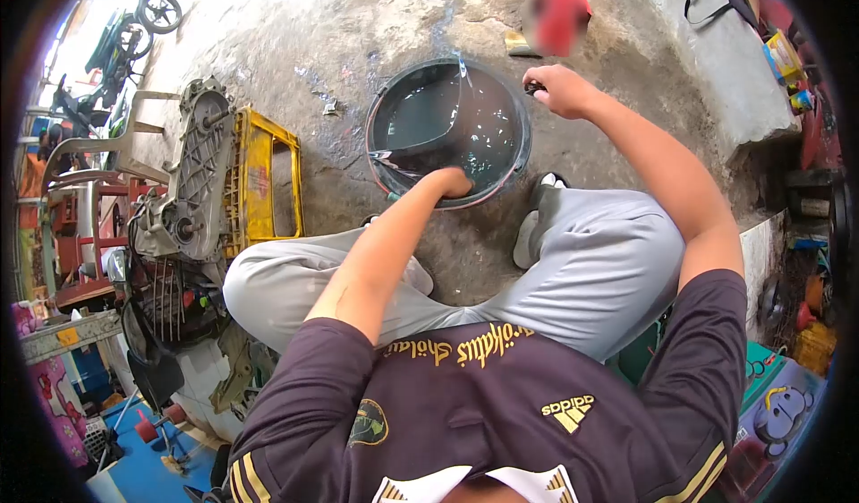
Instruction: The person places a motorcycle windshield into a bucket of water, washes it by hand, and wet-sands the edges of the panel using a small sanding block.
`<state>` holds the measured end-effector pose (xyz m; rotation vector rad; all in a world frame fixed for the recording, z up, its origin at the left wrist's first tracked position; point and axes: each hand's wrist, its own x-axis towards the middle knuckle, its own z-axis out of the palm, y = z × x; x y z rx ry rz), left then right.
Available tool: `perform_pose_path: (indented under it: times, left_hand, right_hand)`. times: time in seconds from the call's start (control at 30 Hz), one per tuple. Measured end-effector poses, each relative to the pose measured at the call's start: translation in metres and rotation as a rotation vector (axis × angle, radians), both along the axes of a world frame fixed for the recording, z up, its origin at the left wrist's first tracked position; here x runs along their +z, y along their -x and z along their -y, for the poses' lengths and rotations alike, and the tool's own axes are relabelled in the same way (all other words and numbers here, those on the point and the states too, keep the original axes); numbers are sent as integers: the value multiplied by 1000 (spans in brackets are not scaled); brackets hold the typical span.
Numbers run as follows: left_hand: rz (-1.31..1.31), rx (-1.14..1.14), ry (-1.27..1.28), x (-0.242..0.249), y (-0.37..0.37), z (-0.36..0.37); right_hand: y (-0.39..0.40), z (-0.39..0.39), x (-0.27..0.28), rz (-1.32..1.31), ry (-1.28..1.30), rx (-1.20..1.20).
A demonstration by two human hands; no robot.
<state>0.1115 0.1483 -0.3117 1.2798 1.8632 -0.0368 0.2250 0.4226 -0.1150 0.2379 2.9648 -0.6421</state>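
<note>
Head view shows a tub [525, 132] placed within reach, left hand [456, 181] dipped inside, grip unclear, right hand [564, 91] holding a dark piece [534, 88].

"What does the person wear?"
"A dark shirt [501, 404]: gold adidas logo [568, 411] at five o'clock, round badge [368, 422] at seven."
"And the legs?"
"Grey trousers [591, 252]. The sleeves [309, 382] have gold stripes [246, 482]."
</note>
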Motion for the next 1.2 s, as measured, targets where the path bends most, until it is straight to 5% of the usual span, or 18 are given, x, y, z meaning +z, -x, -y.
perform_pose_path:
  times: [0.13,0.27,0.43,0.6,1.13,1.2]
  left_hand:
    - [327,325,46,98,23,19]
    - [486,413,8,157,78,47]
    - [373,494,-121,197,115,80]
    - [-20,238,-91,224,106,82]
    - [24,342,-106,180,63,64]
    - [40,291,-158,138,47,49]
  right_hand:
    - [-1,-3,-6,7,14,-25]
    - [0,0,-15,2,22,14]
    - [3,2,-6,-20,35,16]
    - [-1,2,-2,-27,34,7]
    - [3,5,-9,34,50,16]
    - [6,7,-9,36,41,26]
